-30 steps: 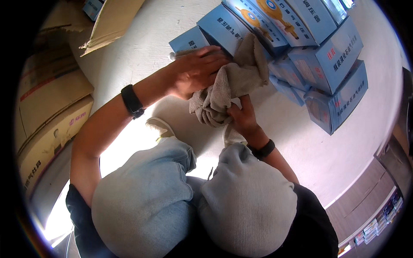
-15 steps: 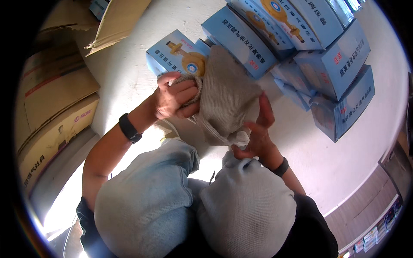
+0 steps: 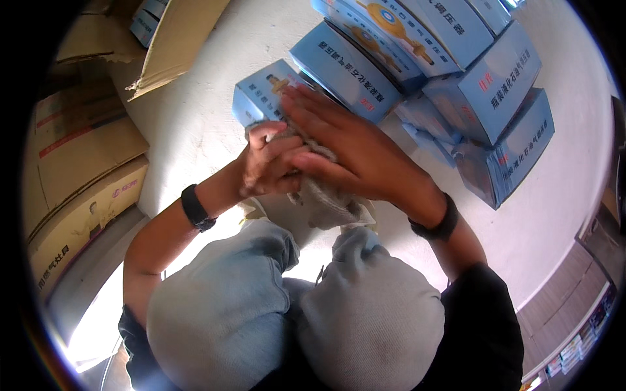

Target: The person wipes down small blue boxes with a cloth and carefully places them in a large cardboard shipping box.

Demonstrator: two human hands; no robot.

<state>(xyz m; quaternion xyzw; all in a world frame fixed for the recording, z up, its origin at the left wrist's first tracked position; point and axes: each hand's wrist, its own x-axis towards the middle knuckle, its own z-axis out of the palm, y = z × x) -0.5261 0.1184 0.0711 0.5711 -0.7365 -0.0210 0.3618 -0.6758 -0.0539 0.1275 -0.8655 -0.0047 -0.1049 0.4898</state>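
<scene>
My left hand (image 3: 264, 166) grips a grey cloth (image 3: 323, 199) against a blue carton (image 3: 261, 94) that I hold in front of my knees. My right hand (image 3: 345, 150) lies flat over the cloth and the carton's top, fingers stretched toward the far left. Most of the cloth is hidden under both hands; a fold hangs down below them. Each wrist wears a black band.
A stack of several blue cartons (image 3: 469, 85) sits on the pale floor at the upper right. Brown cardboard boxes (image 3: 85, 176) stand at the left, and an open flap (image 3: 176, 45) shows above them. My knees in grey trousers (image 3: 293, 319) fill the lower middle.
The blue carton has come closer and lower. My right hand moved from beneath the cloth to lie flat on top of it. The cloth is now bunched under both hands.
</scene>
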